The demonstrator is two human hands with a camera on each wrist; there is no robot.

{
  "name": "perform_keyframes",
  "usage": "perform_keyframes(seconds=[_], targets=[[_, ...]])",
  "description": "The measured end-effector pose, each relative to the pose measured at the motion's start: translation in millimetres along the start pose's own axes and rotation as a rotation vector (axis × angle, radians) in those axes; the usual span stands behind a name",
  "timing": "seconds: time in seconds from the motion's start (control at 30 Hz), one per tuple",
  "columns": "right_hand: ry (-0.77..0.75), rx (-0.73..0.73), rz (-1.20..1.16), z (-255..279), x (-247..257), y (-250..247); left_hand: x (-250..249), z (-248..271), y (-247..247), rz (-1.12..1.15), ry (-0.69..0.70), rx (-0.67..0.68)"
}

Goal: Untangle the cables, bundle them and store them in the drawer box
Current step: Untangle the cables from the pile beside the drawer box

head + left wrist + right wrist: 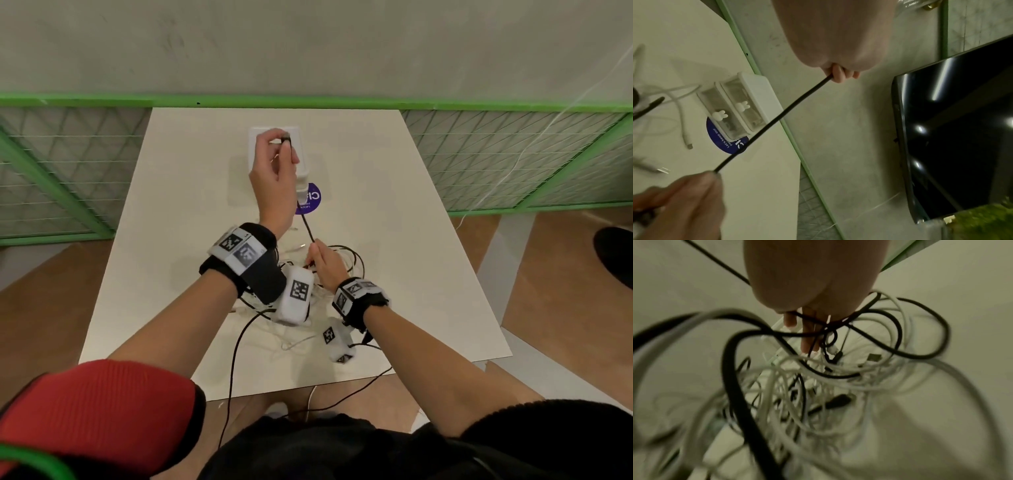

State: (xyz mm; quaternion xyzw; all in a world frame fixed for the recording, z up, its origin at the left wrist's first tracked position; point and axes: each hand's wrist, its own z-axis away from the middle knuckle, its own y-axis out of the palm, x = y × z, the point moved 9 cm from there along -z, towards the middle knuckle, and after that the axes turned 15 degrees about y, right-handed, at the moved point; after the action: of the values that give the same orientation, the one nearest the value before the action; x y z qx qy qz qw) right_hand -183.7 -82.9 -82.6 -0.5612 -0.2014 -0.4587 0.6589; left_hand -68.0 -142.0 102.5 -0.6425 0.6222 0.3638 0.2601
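Note:
My left hand [277, 150] is raised over the far middle of the table and pinches the plug end of a black cable [306, 224]. That cable [777, 120] runs taut down to my right hand [322, 262], which pinches it lower, just above a tangled heap of black and white cables [329, 274]. The heap [807, 378] fills the right wrist view under my right fingers [807, 340]. A small white drawer box [748, 100] with two clear drawers, both pulled out, stands behind my left hand, mostly hidden in the head view.
The white table [428, 257] has a round blue sticker [311, 202] under the box's drawers. Green-framed mesh fencing [513, 154] runs behind and beside the table. A dark screen [962, 129] hangs on the wall. Cables trail off the table's near edge.

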Motion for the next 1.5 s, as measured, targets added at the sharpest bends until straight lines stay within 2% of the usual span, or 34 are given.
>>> perform_keyframes(seconds=[0.03,0.1,0.2,0.27,0.4,0.53,0.6,0.73,0.83,0.97,1.1,1.2,1.27,1.3,1.33,1.4,1.43,1.47,1.5], targets=[[0.028,0.002,-0.006,-4.1,-0.2,-2.8,-6.9,3.6,3.7,-0.007,0.029,0.043],[0.054,-0.012,0.003,-12.1,1.6,-10.4,-10.8,15.2,18.3,-0.048,0.049,0.217],[0.015,-0.048,0.009,-12.4,9.8,-21.4,24.2,40.6,38.5,-0.212,-0.116,0.613],[-0.047,-0.053,-0.001,-6.8,25.4,-26.5,51.6,60.1,38.2,-0.356,-0.16,0.791],[-0.094,-0.04,-0.02,-4.9,47.3,-31.2,54.9,75.8,33.8,-0.55,0.099,0.879],[-0.102,-0.054,-0.064,-0.8,51.7,-35.5,59.8,74.9,31.6,-0.819,0.197,0.993],[-0.081,-0.08,-0.108,2.0,50.6,-38.8,58.5,72.5,31.3,-0.787,0.184,0.976],[-0.091,-0.101,-0.157,7.0,43.1,-36.4,51.7,55.7,23.4,-0.539,0.012,0.755],[-0.089,-0.101,-0.173,5.6,40.7,-34.4,42.5,51.8,18.7,-0.464,0.001,0.63],[-0.06,-0.159,-0.123,-2.5,23.8,-41.1,26.5,35.6,6.2,-0.396,0.051,0.435],[-0.025,-0.171,-0.009,-7.7,15.9,-41.0,26.1,32.5,-1.1,-0.383,0.049,0.339],[-0.015,-0.152,0.01,-12.5,16.8,-43.7,36.0,34.8,-14.5,-0.432,-0.024,0.279],[-0.04,-0.112,0.071,-11.4,18.9,-39.1,47.2,32.9,-16.9,-0.698,-0.087,0.437],[-0.053,-0.09,0.126,-9.6,20.1,-34.1,48.4,32.3,-11.9,-0.891,-0.054,0.559],[-0.062,-0.08,0.172,-6.6,23.3,-30.2,44.8,32.6,-1.8,-1.025,0.051,0.675],[-0.082,-0.106,0.194,-2.1,33.1,-26.7,36.3,47.1,29.1,-1.104,0.294,0.908],[-0.092,-0.127,0.175,-0.6,39.2,-27.8,39.7,62.6,42.2,-1.097,0.356,1.022],[-0.095,-0.142,0.147,0.5,44.1,-29.7,45.8,77.8,47.9,-1.085,0.353,1.101],[-0.099,-0.151,0.121,1.5,47.7,-30.9,49.9,85.8,48.9,-1.081,0.336,1.119]])
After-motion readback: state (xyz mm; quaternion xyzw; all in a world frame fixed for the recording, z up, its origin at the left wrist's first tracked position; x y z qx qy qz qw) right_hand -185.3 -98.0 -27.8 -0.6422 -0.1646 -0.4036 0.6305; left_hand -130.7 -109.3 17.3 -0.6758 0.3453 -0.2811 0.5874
